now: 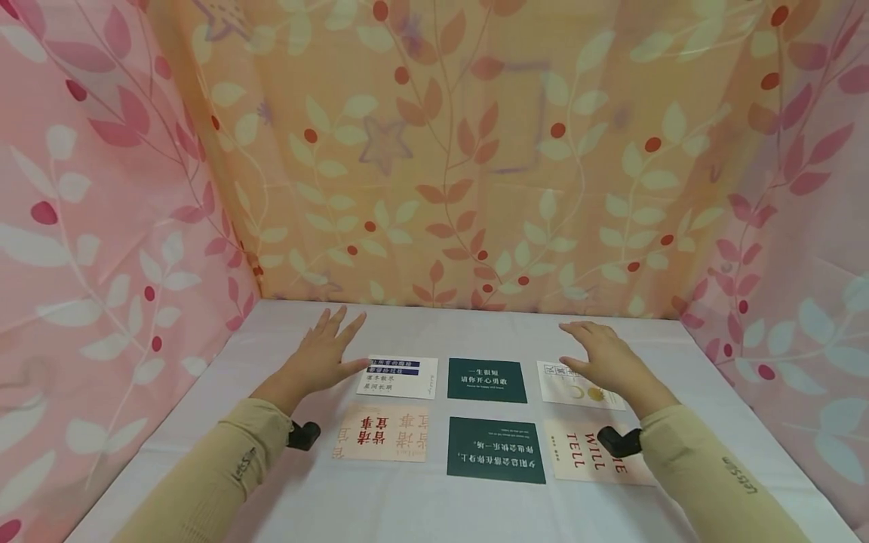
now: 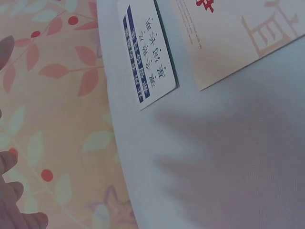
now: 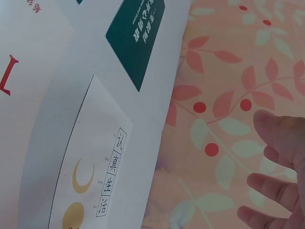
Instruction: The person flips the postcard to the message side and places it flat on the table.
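Note:
Two rows of cards lie flat on the white table. My left hand [image 1: 324, 357] hovers with fingers spread and holds nothing; its thumb overlaps the corner of a white card with blue bands [image 1: 400, 378]. Below that card lies a pink card with red characters [image 1: 382, 433]. In the middle column sit two dark green cards, an upper one [image 1: 486, 381] and a lower one [image 1: 495, 451]. On the right, my right hand [image 1: 607, 367], also empty with fingers extended, partly covers a white card with a gold moon [image 3: 83, 174]. A cream card with red letters [image 1: 577, 452] is partly hidden by the right wrist.
Patterned cloth walls enclose the table: a pink one [image 1: 102, 226] at left, an orange one [image 1: 434, 188] behind and another pink one [image 1: 808, 264] at right. Black wrist cameras stick out inward from the left cuff [image 1: 305, 436] and right cuff [image 1: 621, 441]. White tabletop [image 1: 380, 505] extends in front.

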A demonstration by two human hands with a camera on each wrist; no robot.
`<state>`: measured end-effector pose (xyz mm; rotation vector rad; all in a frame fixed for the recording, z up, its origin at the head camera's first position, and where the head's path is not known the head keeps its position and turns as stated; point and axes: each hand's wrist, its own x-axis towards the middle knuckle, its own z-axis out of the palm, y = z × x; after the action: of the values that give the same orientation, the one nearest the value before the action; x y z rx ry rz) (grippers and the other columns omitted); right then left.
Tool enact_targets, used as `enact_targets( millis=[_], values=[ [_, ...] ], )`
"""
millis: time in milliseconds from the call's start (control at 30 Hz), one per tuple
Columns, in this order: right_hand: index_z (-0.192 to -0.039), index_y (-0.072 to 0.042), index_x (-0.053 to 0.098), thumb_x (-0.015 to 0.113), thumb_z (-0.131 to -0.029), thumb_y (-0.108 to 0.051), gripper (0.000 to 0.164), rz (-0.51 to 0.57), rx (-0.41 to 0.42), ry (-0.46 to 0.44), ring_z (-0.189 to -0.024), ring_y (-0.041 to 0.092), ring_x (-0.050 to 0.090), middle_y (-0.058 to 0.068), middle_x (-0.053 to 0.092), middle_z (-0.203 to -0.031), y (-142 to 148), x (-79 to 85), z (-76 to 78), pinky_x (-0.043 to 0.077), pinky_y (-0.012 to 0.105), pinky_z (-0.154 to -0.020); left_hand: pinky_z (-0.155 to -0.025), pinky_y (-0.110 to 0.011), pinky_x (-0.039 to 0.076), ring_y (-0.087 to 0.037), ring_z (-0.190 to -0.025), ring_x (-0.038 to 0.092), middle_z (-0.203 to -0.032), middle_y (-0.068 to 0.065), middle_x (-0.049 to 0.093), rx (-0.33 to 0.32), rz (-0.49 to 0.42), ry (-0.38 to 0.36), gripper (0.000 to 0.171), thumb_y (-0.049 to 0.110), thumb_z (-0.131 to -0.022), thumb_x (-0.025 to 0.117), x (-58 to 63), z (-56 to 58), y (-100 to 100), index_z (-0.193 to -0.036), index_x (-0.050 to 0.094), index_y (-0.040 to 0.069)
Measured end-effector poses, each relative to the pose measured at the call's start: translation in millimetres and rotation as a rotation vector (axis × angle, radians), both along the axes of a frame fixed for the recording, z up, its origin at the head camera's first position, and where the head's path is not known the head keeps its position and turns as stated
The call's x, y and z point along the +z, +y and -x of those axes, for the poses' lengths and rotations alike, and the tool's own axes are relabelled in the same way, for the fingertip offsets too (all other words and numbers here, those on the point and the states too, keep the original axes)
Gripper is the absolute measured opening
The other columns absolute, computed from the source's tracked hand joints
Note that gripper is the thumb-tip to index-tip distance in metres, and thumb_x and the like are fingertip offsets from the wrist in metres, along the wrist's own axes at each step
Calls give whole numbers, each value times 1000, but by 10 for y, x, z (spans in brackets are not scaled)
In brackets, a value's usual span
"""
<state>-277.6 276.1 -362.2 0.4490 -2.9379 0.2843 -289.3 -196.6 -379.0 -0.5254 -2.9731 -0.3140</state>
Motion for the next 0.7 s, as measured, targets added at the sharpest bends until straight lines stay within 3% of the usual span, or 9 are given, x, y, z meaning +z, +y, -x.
enact_targets(
  millis=[267,400,533,700],
  values=[
    [-130,-8,47,68,-81,-32,59,59,-21,-23,-116,39,45,20,47,-129,-52,32,-14,36,56,-94,-102,-57,26,-40,-131,24,-145,-20,25,-7,-81,62,80,44,-84,60,-26,17,28,-147,17,20],
    [-126,-7,52,68,-82,-30,52,76,-30,-33,-107,37,52,20,51,-125,-73,23,-11,42,54,-89,-101,-53,31,-37,-125,37,-137,-19,39,-8,-97,86,67,37,-85,62,-23,11,38,-140,35,11],
    [-124,-6,53,66,-83,-29,49,84,-23,-20,-103,36,55,19,52,-123,-92,16,19,44,53,-87,-100,-49,33,-35,-121,43,-131,-17,45,-7,-117,91,54,33,-84,63,-7,4,51,-129,49,6],
    [-123,-6,54,65,-84,-28,46,102,-8,-19,-103,35,56,18,53,-123,-132,24,60,44,52,-87,-100,-49,34,-33,-120,43,-130,-15,47,23,-150,50,52,33,-84,64,-25,7,55,-127,51,7]
  ],
)
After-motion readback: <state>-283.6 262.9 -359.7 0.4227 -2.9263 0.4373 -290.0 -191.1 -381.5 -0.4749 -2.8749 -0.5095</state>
